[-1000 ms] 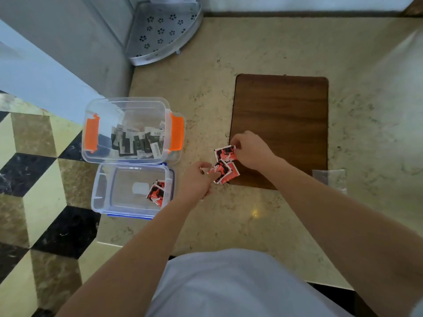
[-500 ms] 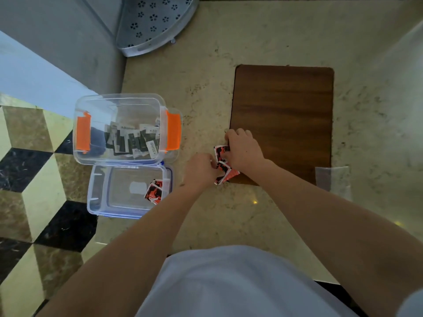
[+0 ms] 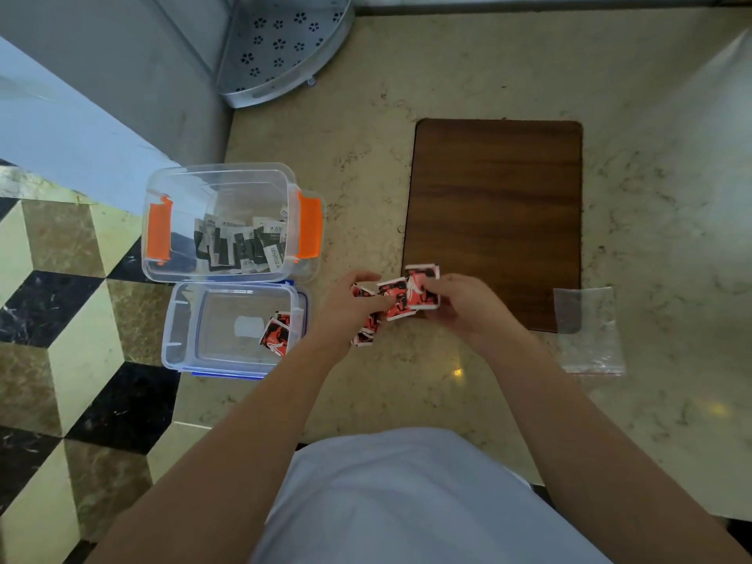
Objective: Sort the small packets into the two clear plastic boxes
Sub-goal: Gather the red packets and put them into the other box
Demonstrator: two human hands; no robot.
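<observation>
Several red-and-black packets (image 3: pixel 401 297) are bunched between my two hands at the near left corner of the brown board. My left hand (image 3: pixel 350 309) grips packets at its fingertips, some hanging below it. My right hand (image 3: pixel 460 307) pinches the packets on the right side. The clear box with orange clips (image 3: pixel 162 230) holds several black-and-white packets (image 3: pixel 240 246). The lower clear box with blue trim (image 3: pixel 179 331), just left of my left hand, holds red packets (image 3: pixel 276 329) at its right end.
A brown wooden board (image 3: pixel 494 213) lies on the marble counter (image 3: pixel 358 128). An empty clear zip bag (image 3: pixel 590 331) sits at the board's near right corner. A perforated metal corner rack (image 3: pixel 280 46) stands at the back left. The counter edge drops to a tiled floor (image 3: pixel 53 319) on the left.
Both hands closed in over the red packets, gathered them into a bunch and lifted them slightly off the counter. The boxes have not moved.
</observation>
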